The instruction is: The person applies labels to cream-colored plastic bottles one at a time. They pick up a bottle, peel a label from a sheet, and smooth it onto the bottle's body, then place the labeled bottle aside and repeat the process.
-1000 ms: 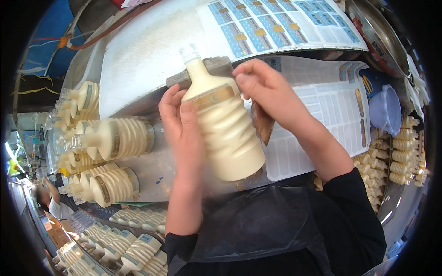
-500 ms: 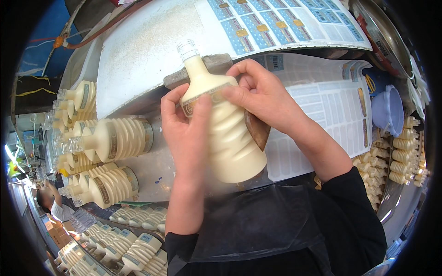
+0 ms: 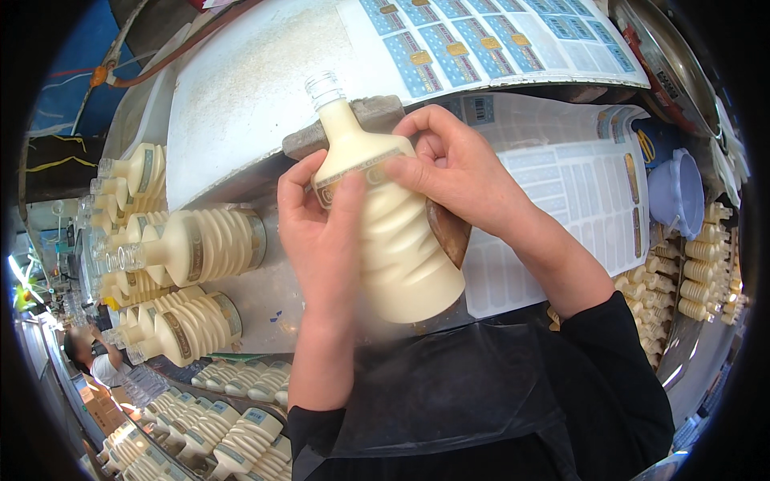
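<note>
While the left hand [image 3: 317, 248] grasps its shoulder and the right hand [image 3: 465, 172] thumbs the label [image 3: 375, 171], grip unclear, a spiral-ribbed cream bottle [image 3: 401, 260] lies between, neck pointing away.

bottle [image 3: 405, 256], centre: smooth, neck [image 3: 325, 90] glassy | block [image 3: 303, 144], upper centre: rough, matt | apron [image 3: 441, 393], bottom: glossy plastic | basin [image 3: 682, 64], upper right: shiny metal

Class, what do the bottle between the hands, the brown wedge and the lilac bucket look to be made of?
Bottle: glass or clear plastic, apparently coated satin cream; its mouth is transparent.
Brown wedge: perhaps wood or horn; mottled, slightly glossy.
Lilac bucket: likely plastic; smooth, evenly coloured.
</note>
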Motion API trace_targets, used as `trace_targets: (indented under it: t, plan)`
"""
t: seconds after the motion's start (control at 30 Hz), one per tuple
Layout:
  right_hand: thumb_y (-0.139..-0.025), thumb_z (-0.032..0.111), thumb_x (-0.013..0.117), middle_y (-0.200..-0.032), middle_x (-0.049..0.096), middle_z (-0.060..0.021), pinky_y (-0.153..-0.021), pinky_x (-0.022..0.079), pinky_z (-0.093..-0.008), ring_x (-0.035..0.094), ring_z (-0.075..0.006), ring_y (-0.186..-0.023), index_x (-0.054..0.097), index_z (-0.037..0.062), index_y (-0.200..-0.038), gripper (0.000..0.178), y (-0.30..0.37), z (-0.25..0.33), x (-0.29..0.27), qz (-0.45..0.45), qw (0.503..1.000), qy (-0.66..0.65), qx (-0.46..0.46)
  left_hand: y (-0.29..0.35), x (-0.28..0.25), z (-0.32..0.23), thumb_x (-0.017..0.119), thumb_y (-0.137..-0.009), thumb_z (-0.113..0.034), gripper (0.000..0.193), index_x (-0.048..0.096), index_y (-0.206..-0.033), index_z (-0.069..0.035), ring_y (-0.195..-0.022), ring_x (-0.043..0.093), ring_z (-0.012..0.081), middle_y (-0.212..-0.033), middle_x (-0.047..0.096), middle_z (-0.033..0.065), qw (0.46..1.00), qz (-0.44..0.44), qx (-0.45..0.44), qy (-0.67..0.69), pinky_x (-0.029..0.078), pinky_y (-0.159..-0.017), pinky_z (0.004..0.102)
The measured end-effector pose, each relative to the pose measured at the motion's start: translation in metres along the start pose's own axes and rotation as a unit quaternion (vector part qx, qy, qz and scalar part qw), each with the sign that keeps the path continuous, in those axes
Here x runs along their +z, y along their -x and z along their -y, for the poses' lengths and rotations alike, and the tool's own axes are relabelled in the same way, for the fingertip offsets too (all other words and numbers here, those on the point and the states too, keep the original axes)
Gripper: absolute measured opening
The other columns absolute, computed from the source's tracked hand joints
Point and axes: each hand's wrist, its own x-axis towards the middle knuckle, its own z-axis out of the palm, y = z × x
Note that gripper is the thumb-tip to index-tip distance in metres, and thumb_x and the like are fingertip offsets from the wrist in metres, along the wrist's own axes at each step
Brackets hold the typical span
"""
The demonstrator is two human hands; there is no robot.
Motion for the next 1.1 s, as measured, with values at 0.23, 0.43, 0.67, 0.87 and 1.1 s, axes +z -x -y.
trace_targets:
  t: [0.23,0.43,0.67,0.87,1.1]
  plan:
    - [-0.104,0.024,0.064,-0.078,0.059,0.0053,-0.06,0.043,-0.018,0.054,-0.0009,-0.069,0.057,0.0055,-0.118,0.024,-0.006,-0.006,-0.004,0.038,0.987,-0.155,0.017,0.0,-0.001,0.0,0.072,-0.097,-0.01,0.042,0.052,-0.132,0.001,-0.107,0.061,0.0147,-0.121,0.064,0.0133,1.0,0.0,0.001,-0.006,0.051,-0.093,0.0299]
    - [-0.105,0.022,0.063,-0.079,0.062,0.0045,-0.063,0.045,-0.0175,0.056,-0.0003,-0.072,0.056,0.0059,-0.117,0.022,-0.005,-0.012,-0.002,0.06,0.988,-0.144,0.016,0.0,0.0,0.003,0.072,-0.098,-0.011,0.043,0.051,-0.133,0.001,-0.107,0.061,0.0148,-0.121,0.063,0.0131,1.0,0.008,0.02,0.009,0.051,-0.094,0.0301]
    - [-0.104,0.021,0.064,-0.081,0.064,0.0035,-0.065,0.046,-0.0183,0.058,-0.0007,-0.074,0.056,0.0058,-0.116,0.021,-0.004,-0.009,-0.002,0.055,0.993,-0.107,0.016,0.0,0.001,0.002,0.072,-0.098,-0.011,0.042,0.052,-0.132,0.001,-0.106,0.061,0.0144,-0.12,0.064,0.0127,1.0,0.005,0.017,0.017,0.051,-0.094,0.0298]
    - [-0.104,0.021,0.063,-0.086,0.067,0.0007,-0.07,0.048,-0.0198,0.06,-0.0026,-0.078,0.056,0.0059,-0.117,0.021,-0.005,-0.01,0.0,0.041,0.994,-0.1,0.016,0.0,0.001,0.001,0.071,-0.098,-0.011,0.04,0.052,-0.132,0.0,-0.105,0.061,0.0137,-0.119,0.064,0.0122,1.0,0.011,0.015,0.021,0.052,-0.092,0.0297]
    - [-0.106,0.027,0.051,-0.106,0.067,-0.0002,-0.086,0.048,-0.0257,0.058,-0.0065,-0.099,0.07,0.0074,-0.109,0.028,0.001,-0.005,-0.026,-0.017,0.994,-0.111,-0.003,-0.001,0.0,0.003,0.066,-0.102,-0.014,0.037,0.051,-0.132,0.0,-0.104,0.06,0.0128,-0.118,0.063,0.0114,0.999,0.022,0.022,0.008,0.051,-0.091,0.0286]
